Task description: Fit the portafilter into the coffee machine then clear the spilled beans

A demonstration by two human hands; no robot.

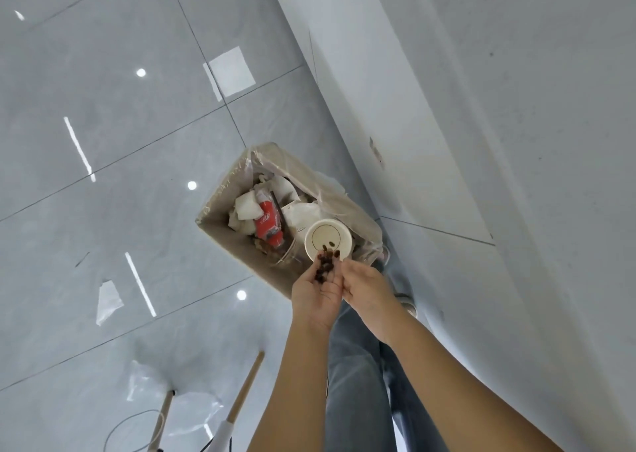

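Beans [325, 266], small, dark, oval and glossy, lie in a loose heap along the fingers of my left hand [315, 295], which I hold palm up and tipped forward so the heap slides off the fingertips; the fingers are together and slightly cupped, making a shallow chute rather than a grip; my right hand [366, 288] presses against its side, fingers curled and close together, with nothing visibly held in it, and I judge it is there to wall off the edge and brush stragglers forward; a few beans appear already off the hand, showing dark against the pale inside of a paper cup [328, 240] that lies in the rubbish just beyond my fingertips; both hands are held over the near part of the waste bin [220, 207], a rectangular box-like bin with a thin, crinkled clear liner folded over its rim, so that whatever falls lands inside; in it are crumpled white paper, a red-labelled plastic bottle [267, 222] and a clear plastic cup; the bin stands on glossy grey floor tiles [120, 90] that mirror ceiling lights, close beside a smooth pale wall [499, 107]; a torn scrap of clear film [108, 302] lies well apart on the tiles; the coffee machine and portafilter are not in sight, so I cannot judge that step.
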